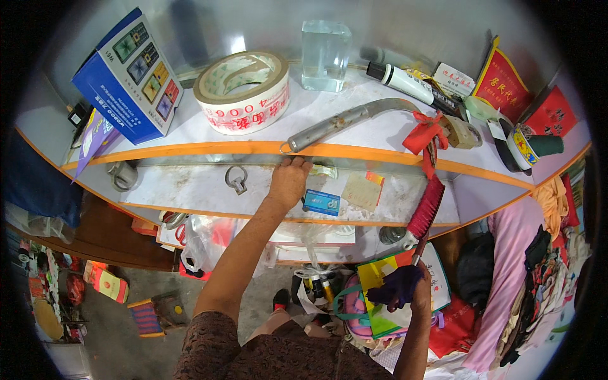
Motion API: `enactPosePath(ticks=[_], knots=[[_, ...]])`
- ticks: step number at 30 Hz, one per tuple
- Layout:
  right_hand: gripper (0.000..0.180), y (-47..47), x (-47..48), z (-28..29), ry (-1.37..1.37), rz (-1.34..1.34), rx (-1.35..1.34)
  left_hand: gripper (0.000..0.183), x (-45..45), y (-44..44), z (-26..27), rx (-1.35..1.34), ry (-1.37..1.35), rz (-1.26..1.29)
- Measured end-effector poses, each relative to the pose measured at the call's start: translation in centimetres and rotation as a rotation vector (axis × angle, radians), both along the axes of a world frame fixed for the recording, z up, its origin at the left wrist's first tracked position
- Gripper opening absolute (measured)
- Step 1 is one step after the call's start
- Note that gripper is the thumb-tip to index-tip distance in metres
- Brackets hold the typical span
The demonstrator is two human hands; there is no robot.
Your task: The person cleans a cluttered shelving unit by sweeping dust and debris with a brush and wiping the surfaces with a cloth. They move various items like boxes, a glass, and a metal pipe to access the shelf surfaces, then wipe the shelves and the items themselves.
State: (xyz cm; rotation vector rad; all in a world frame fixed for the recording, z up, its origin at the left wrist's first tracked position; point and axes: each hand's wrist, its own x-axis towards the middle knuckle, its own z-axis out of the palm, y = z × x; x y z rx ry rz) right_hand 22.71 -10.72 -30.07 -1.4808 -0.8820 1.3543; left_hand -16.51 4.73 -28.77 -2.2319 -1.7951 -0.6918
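Note:
My left hand [289,180] reaches into the lower shelf [156,187], just under the orange edge of the shelf above; its fingertips are hidden. Right of it lie a small wrapped packet [323,171], a blue card [322,202] and a piece of worn paper [362,191]. To its left is a metal ring with a clip [236,180]. My right hand [421,289], lower right, holds a dark purple cloth [398,286]. A brush with dark pink bristles [426,209] stands upright just above the cloth; whether the hand grips its handle too cannot be told.
On the upper shelf [247,148] are a blue and white box [130,80], a roll of tape [242,95], a clear block [325,56], a curved metal-handled tool [332,126], a tube [403,83] and a padlock [460,133]. Clothes [503,285] hang at the right. A small stool [159,313] stands below.

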Motion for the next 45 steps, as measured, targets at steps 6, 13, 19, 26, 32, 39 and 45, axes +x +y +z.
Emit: enactPosePath(ticks=[6, 13, 19, 26, 32, 39, 45], knots=[[0.026, -0.1, -0.6, 1.0, 0.03, 0.009, 0.001, 0.036, 1.3, 0.5, 1.1, -0.19, 0.148, 0.161], [0.026, -0.1, -0.1, 0.0, 0.026, -0.015, 0.005, 0.033, 0.7, -1.1, 3.5, -0.225, -0.181, 0.05], [0.025, 0.1, -0.7, 0.6, 0.044, -0.02, -0.014, 0.03, -1.0, -1.7, 1.9, -0.431, -0.862, -0.097], [0.025, 0.0, -0.2, 0.1, 0.056, 0.009, 0.015, 0.032, -2.3, -4.5, 2.7, -0.451, -1.385, -0.191], [0.025, -0.1, -0.3, 0.5, 0.088, -0.007, 0.0, 0.028, -1.5, -7.8, 4.5, -0.628, -1.782, -0.216], [0.021, 0.1, -0.4, 0.4, 0.014, 0.018, 0.009, 0.044, 2.6, -4.7, 2.2, -0.349, -0.251, -0.1], [0.024, 0.2, -0.8, 1.0, -0.016, 0.002, -0.014, 0.06, 3.1, -1.8, 3.4, -0.616, -0.029, -0.021]])
